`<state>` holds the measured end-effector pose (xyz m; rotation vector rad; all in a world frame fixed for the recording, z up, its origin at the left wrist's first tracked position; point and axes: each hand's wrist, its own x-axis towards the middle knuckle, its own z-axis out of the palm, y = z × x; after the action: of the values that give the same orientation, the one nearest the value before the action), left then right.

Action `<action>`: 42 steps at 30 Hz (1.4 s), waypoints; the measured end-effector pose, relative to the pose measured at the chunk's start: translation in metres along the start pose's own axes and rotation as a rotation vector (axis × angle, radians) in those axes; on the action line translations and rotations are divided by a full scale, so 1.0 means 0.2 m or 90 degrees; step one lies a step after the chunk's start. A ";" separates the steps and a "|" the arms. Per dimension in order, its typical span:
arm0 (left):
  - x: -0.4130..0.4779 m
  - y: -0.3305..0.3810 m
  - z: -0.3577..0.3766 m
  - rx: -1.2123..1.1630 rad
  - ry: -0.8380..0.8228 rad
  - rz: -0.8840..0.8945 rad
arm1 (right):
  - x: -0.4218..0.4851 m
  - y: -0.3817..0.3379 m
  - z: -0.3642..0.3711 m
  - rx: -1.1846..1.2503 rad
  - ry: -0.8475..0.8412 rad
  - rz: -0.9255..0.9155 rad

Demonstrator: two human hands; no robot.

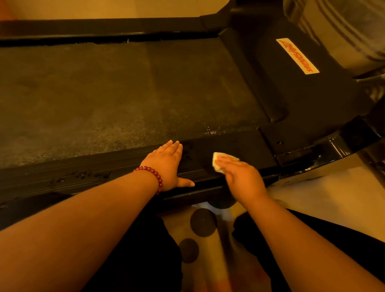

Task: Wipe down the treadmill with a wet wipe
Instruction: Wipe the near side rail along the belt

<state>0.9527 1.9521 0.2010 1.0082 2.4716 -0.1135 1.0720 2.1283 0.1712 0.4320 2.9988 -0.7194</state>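
Right now the right hand (pixel 242 176) lies flat with straight fingers on the wet wipe (pixel 217 160), pressing it onto the near side rail (pixel 115 164) of the treadmill (pixel 104 28), close to the front end. Nothing is clenched: the wipe is pinned under the fingers rather than gripped, and only its pale corner and edge show past the fingertips. The left hand (pixel 169 164) is also spread and relaxed, palm down on the same rail just beside the belt (pixel 110 87), thumb hanging over the outer edge, a red bead bracelet (pixel 154 172) at the wrist.

The main risk, as I judge it, is the wipe itself. Held only by flat pressure, it can bunch, fold or slide out from under the fingers on the ribbed rail, so the hand rubs bare plastic and leaves a patch uncleaned.

Dark wet spots (pixel 86 175) sit along the rail to the left. If they are spread instead of lifted, they may streak or run into the gap at the belt's edge.

The left hand takes weight on a damp, grooved surface, so it could slip sideways, and fingertips resting near the belt seam could be pinched if the belt shifts.

Most of the belt and the front cover (pixel 308 86) look dull and unwiped, so one small wipe may dry out or foul before it reaches them.
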 end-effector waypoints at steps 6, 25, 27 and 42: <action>-0.05 -0.03 0.02 0.001 0.009 -0.040 | -0.04 -0.08 0.04 0.005 0.033 0.077; -0.12 -0.05 0.06 -0.062 0.021 -0.065 | -0.03 -0.07 0.03 0.042 -0.041 0.061; -0.13 -0.07 0.07 -0.054 0.027 -0.062 | -0.01 -0.07 0.03 0.004 -0.027 0.146; -0.17 -0.14 0.10 -0.073 0.049 -0.092 | -0.09 -0.26 0.14 0.063 0.019 -0.039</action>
<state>0.9612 1.9052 0.1959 0.8008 2.5867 0.0218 1.0733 2.0660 0.1714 0.3579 3.0264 -0.8776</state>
